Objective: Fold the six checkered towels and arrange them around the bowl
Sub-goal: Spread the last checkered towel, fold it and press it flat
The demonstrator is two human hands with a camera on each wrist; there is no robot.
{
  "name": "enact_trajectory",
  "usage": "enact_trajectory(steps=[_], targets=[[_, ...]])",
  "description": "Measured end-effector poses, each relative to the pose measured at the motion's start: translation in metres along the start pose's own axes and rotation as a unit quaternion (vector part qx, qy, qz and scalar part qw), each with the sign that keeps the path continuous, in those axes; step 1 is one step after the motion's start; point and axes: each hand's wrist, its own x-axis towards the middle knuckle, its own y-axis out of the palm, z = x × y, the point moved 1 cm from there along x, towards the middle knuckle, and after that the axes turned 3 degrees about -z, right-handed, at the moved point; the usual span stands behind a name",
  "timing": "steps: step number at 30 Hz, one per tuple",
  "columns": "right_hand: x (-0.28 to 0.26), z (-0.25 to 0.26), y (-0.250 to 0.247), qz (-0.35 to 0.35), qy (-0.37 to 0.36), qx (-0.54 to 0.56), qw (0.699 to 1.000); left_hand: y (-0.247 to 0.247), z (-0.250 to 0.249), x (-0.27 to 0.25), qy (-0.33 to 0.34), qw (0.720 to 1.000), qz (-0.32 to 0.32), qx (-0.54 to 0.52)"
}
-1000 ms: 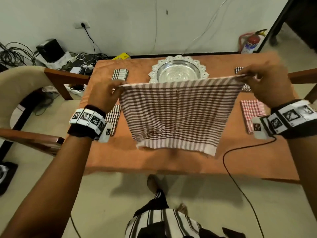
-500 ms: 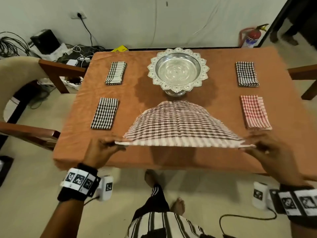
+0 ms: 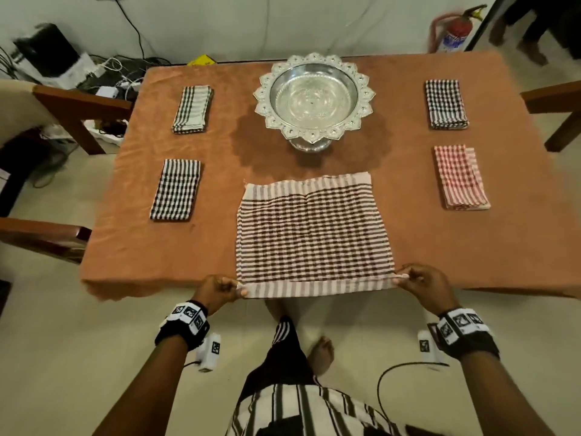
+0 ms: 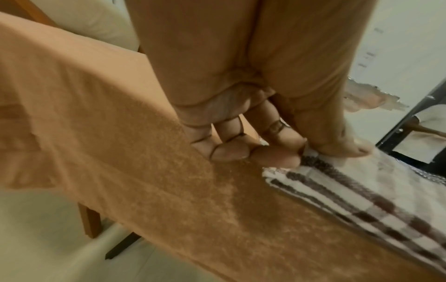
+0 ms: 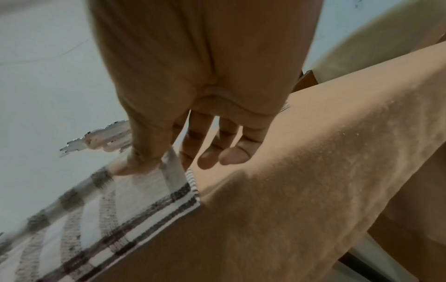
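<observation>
Brown checkered towel [image 3: 312, 234]: spread flat at the table's [image 3: 440, 247] near edge, centre. Left hand [image 3: 217, 291] and right hand [image 3: 424, 283] each pinch a near corner between thumb and fingers [image 4: 275, 159]. Four folded towels: two by each side edge. Silver bowl [image 3: 313, 99]: far-centre. Sixth towel unseen.

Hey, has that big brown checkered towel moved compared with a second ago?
Yes. The brown checkered towel has come down from in front of the bowl and now lies flat on the table, on the bowl's near side.
</observation>
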Motion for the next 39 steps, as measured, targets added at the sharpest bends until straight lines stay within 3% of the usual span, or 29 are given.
enact_trajectory(steps=[9,11,13,16,18,21,25,28,32,37,39], targets=[[0.042,0.016,0.008,-0.014,0.049,-0.005,0.999,-0.014,-0.014,0.031,-0.009,0.998,-0.069,-0.011],[0.061,0.022,0.012,-0.01,0.054,-0.045,0.997,-0.015,-0.025,0.04,0.015,0.996,-0.085,0.021],[0.085,0.024,0.014,-0.008,0.075,-0.056,0.996,-0.02,-0.04,0.057,0.041,0.987,-0.142,0.063],[0.134,0.025,0.015,-0.025,0.094,-0.074,0.992,-0.032,-0.068,0.095,0.011,0.971,-0.198,0.132],[0.171,0.031,0.016,-0.034,0.124,-0.066,0.989,-0.042,-0.083,0.126,-0.035,0.969,-0.182,0.165],[0.219,0.047,0.02,-0.051,0.163,-0.06,0.983,-0.05,-0.102,0.168,-0.076,0.978,-0.103,0.167],[0.26,0.055,0.032,-0.059,0.2,-0.017,0.978,-0.036,-0.141,0.189,-0.077,0.994,-0.079,0.005],[0.269,0.056,0.036,-0.092,0.206,0.034,0.974,-0.038,-0.149,0.2,-0.076,0.992,-0.096,-0.039],[0.271,0.056,0.036,-0.154,0.201,0.096,0.962,-0.056,-0.146,0.227,-0.041,0.982,-0.169,-0.077],[0.284,0.048,0.029,-0.19,0.21,0.028,0.959,-0.05,-0.164,0.261,-0.016,0.978,-0.186,-0.097],[0.287,0.048,0.025,-0.198,0.21,-0.002,0.957,-0.051,-0.159,0.274,-0.011,0.981,-0.191,-0.038]])
